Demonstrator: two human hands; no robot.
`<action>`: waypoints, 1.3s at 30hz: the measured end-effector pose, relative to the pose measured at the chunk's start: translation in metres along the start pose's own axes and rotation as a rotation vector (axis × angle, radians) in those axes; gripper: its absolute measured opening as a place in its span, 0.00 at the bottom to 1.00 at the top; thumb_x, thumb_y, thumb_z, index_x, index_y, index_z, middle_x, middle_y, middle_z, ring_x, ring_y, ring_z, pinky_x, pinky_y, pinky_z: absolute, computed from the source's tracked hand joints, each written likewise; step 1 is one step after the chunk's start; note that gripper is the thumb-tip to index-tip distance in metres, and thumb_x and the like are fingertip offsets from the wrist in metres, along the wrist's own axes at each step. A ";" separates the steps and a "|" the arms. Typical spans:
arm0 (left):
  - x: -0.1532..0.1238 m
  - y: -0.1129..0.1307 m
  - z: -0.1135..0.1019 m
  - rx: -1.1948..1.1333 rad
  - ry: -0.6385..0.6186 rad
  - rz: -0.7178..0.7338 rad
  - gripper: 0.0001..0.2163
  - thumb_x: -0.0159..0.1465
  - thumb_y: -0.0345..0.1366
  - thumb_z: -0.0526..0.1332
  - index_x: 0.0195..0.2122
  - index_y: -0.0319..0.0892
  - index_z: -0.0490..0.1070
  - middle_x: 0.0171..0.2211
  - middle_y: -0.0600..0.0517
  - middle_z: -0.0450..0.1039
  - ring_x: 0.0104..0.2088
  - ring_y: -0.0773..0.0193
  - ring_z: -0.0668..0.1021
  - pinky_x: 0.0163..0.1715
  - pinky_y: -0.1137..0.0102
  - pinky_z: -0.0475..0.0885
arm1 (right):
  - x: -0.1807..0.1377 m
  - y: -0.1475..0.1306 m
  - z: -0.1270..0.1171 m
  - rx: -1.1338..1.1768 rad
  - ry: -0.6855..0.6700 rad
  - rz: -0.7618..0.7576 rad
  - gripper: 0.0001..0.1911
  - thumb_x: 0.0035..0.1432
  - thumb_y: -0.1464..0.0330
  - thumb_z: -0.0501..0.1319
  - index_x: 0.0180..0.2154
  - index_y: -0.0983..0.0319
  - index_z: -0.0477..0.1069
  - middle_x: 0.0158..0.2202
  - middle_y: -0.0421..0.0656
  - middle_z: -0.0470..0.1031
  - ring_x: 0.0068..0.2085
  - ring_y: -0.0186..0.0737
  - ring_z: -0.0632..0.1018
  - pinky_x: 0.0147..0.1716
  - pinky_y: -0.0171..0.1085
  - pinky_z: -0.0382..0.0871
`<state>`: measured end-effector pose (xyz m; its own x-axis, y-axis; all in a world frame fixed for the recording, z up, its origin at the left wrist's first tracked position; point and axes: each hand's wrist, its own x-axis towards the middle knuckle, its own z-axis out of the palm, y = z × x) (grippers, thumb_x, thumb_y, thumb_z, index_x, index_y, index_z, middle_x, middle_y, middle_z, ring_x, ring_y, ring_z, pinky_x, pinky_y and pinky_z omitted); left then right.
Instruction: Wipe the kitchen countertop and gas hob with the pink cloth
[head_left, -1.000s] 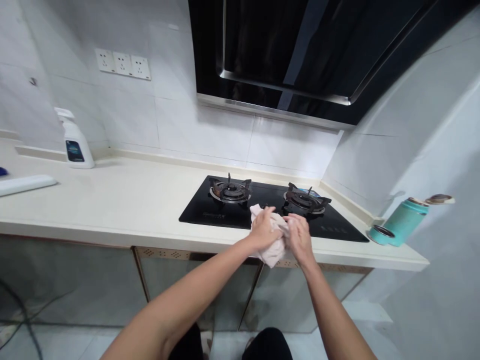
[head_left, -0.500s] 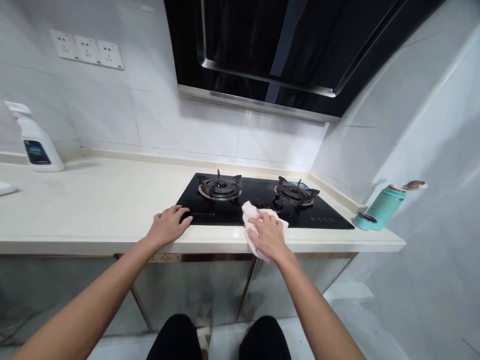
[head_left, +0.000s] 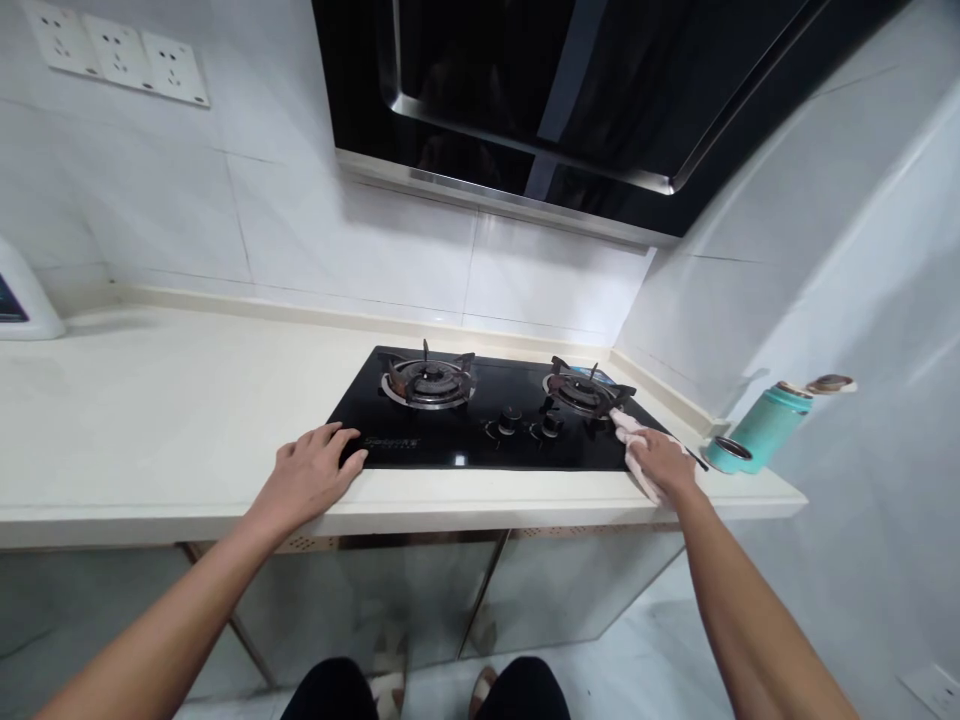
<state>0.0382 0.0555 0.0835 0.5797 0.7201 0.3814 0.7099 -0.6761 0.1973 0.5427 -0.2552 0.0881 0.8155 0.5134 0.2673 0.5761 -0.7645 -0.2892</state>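
A black two-burner gas stove (head_left: 450, 442) is set into the pale countertop. My right hand (head_left: 663, 462) presses a white-pink cloth (head_left: 643, 476) onto the stove's front right corner, with part of the cloth hanging toward the counter edge. My left hand (head_left: 309, 474) rests, fingers spread, on the counter at the stove's front left corner, its fingertips touching the glass. The left burner (head_left: 433, 382) and right burner (head_left: 586, 392) carry dark pan supports. Between them, toward the front, are two black knobs (head_left: 508, 421).
A turquoise flask (head_left: 772, 428) and its cup (head_left: 728, 455) stand at the counter's right end by the wall. A black range hood (head_left: 487, 170) overhangs the stove. At the far left is a white bottle (head_left: 30, 300), partly cut off. Wall sockets (head_left: 120, 52) sit upper left.
My right hand has slid the cloth rightward along the stove's front, from beside the knobs to the right corner, uncovering the knobs. My left hand stays at the left corner. The view has shifted slightly.
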 end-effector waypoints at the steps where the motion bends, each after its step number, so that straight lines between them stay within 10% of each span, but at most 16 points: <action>1: 0.000 0.001 -0.001 -0.002 -0.015 -0.012 0.30 0.69 0.52 0.45 0.63 0.43 0.73 0.67 0.36 0.69 0.67 0.38 0.71 0.64 0.42 0.65 | 0.010 -0.002 -0.001 -0.007 -0.006 0.020 0.28 0.64 0.59 0.53 0.62 0.57 0.75 0.65 0.55 0.73 0.63 0.67 0.73 0.62 0.67 0.61; 6: 0.000 0.005 -0.008 -0.005 -0.046 -0.044 0.31 0.69 0.53 0.45 0.63 0.42 0.72 0.67 0.37 0.69 0.67 0.39 0.71 0.64 0.43 0.65 | 0.036 -0.022 0.000 -0.012 -0.035 0.000 0.30 0.62 0.61 0.56 0.62 0.62 0.73 0.66 0.58 0.71 0.64 0.68 0.73 0.62 0.68 0.60; 15: -0.001 0.006 -0.004 0.020 -0.014 -0.008 0.30 0.70 0.51 0.45 0.63 0.41 0.72 0.67 0.36 0.68 0.67 0.39 0.70 0.64 0.42 0.64 | -0.017 -0.064 0.024 0.093 -0.104 -0.488 0.24 0.65 0.63 0.57 0.60 0.55 0.76 0.64 0.47 0.74 0.64 0.48 0.73 0.64 0.46 0.66; 23: -0.003 0.009 -0.010 -0.007 -0.036 -0.031 0.28 0.70 0.51 0.46 0.62 0.42 0.73 0.67 0.37 0.69 0.67 0.40 0.71 0.64 0.44 0.66 | 0.018 -0.066 0.004 0.041 -0.139 -0.353 0.21 0.59 0.58 0.66 0.54 0.51 0.82 0.57 0.52 0.76 0.59 0.62 0.76 0.60 0.61 0.65; 39: -0.008 0.001 0.002 -0.026 0.061 0.003 0.25 0.71 0.49 0.49 0.60 0.44 0.75 0.65 0.39 0.72 0.68 0.44 0.71 0.65 0.46 0.66 | 0.089 -0.189 0.018 0.120 -0.399 -0.528 0.21 0.50 0.70 0.69 0.47 0.52 0.86 0.43 0.37 0.86 0.43 0.44 0.84 0.46 0.37 0.74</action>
<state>0.0345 0.0493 0.0783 0.5558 0.7079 0.4359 0.6972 -0.6825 0.2192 0.5078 -0.0576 0.1497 0.3672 0.9289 0.0472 0.8868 -0.3344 -0.3190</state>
